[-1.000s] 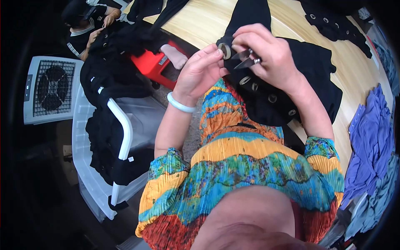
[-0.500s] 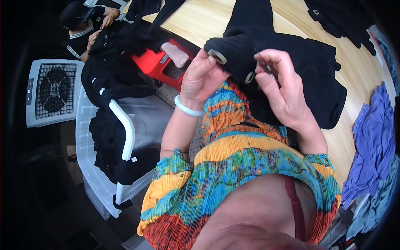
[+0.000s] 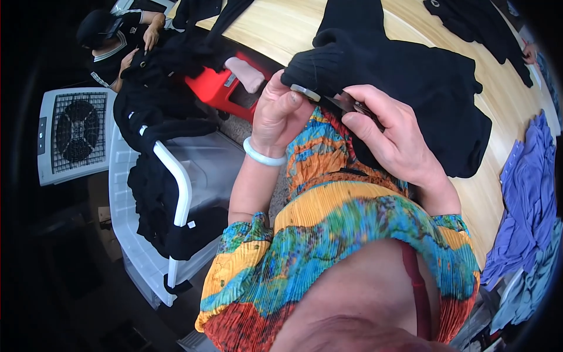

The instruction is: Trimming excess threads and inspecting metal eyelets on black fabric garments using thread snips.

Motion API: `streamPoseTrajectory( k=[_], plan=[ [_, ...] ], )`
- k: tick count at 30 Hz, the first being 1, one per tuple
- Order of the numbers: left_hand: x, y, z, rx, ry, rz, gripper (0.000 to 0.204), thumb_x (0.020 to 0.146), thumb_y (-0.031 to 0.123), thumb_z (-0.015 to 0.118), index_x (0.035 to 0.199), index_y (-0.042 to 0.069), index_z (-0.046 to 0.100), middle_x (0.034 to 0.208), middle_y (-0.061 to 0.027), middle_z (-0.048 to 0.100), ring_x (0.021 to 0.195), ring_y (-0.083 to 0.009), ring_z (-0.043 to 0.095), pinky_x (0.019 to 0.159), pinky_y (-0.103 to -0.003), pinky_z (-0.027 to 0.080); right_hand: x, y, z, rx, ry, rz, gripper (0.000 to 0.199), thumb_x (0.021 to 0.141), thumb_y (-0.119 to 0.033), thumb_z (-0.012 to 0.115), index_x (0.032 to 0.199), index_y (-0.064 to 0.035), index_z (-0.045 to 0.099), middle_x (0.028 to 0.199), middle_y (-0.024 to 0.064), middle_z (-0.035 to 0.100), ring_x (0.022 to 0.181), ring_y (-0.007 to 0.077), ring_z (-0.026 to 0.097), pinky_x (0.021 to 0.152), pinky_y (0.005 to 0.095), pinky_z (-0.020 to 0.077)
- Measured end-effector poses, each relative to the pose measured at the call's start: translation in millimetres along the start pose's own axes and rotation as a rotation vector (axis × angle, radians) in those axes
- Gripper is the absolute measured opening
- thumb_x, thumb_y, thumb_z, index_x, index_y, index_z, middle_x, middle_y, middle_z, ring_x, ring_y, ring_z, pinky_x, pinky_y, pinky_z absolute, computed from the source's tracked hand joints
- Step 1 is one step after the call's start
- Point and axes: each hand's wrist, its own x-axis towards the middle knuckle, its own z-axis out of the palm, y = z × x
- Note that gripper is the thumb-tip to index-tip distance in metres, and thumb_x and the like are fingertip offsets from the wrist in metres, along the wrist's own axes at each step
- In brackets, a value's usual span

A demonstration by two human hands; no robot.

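Observation:
A black knitted garment (image 3: 410, 88) lies across the table's near edge, its ribbed part (image 3: 314, 64) bunched up at my left hand (image 3: 281, 111). That hand is closed on the ribbing, with the thumb beside a pale, round-edged button (image 3: 305, 92). My right hand (image 3: 390, 129) pinches small thread snips (image 3: 339, 104). Their dark, pointed blades reach left toward the button, close beside it. Fingers hide most of the snips' handle, and I cannot tell whether the tip touches the thread.
A clear plastic bin (image 3: 123, 205) with black garments and a white rail (image 3: 179, 182) stands left. Behind are a red stool (image 3: 217, 94), a fan unit (image 3: 76, 129) and a co-worker (image 3: 111, 44) handling black cloth. Purple clothing (image 3: 528, 193) hangs at the wooden table's (image 3: 267, 26) right.
My right hand has moved slightly left, bringing the snips' blades up to the button. My left hand has turned the button a little; another button seen earlier is now hidden.

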Motion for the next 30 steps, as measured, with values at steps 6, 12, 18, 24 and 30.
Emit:
streamPoseTrajectory(
  k=[6, 12, 18, 24, 30],
  plan=[
    [-1, -1, -3, 0.02, 0.0, -0.041, 0.028, 0.074, 0.005, 0.064, 0.102, 0.008, 0.059, 0.103, -0.006, 0.059, 0.102, -0.0187, 0.052, 0.096, -0.035, 0.034, 5, -1, 1, 0.003, -0.022, 0.048, 0.021, 0.08, -0.014, 0.057, 0.093, 0.0022, 0.053, 0.075, 0.0126, 0.054, 0.061, 0.0248, 0.054, 0.055, 0.0305, 0.0424],
    [-2, -4, -4, 0.021, 0.02, -0.032, 0.028, 0.074, 0.004, 0.064, 0.101, 0.009, 0.06, 0.103, -0.0048, 0.059, 0.102, -0.0185, 0.052, 0.096, -0.035, 0.034, 8, 1, 2, -0.018, -0.029, 0.026, 0.02, 0.08, -0.014, 0.057, 0.092, 0.002, 0.053, 0.074, 0.0126, 0.054, 0.06, 0.025, 0.053, 0.054, 0.0309, 0.0418],
    [-3, -9, -7, -0.05, 0.012, -0.048, 0.027, 0.076, 0.006, 0.063, 0.102, 0.01, 0.059, 0.104, -0.0049, 0.058, 0.103, -0.0186, 0.051, 0.097, -0.035, 0.033, 11, 6, 4, -0.05, -0.05, 0.006, 0.02, 0.08, -0.009, 0.058, 0.095, 0.0027, 0.052, 0.074, 0.0083, 0.052, 0.063, 0.0156, 0.048, 0.058, 0.025, 0.0395],
    [-3, -13, -5, -0.085, 0.002, -0.013, 0.031, 0.076, 0.008, 0.063, 0.107, 0.007, 0.055, 0.108, -0.0065, 0.056, 0.104, -0.0195, 0.05, 0.098, -0.036, 0.033, 11, 10, 11, -0.044, 0.026, -0.043, 0.018, 0.08, -0.013, 0.056, 0.09, 0.002, 0.054, 0.073, 0.0136, 0.053, 0.06, 0.0262, 0.053, 0.054, 0.0316, 0.0423],
    [-3, -11, -10, -0.032, -0.064, -0.027, 0.044, 0.078, 0.014, 0.062, 0.118, 0.005, 0.046, 0.117, -0.0096, 0.049, 0.111, -0.0225, 0.045, 0.099, -0.038, 0.031, 10, 12, 16, 0.225, 0.068, 0.147, 0.015, 0.083, -0.012, 0.056, 0.09, 0.002, 0.056, 0.07, 0.0068, 0.056, 0.063, 0.0089, 0.052, 0.054, 0.0237, 0.0413]
  ],
)
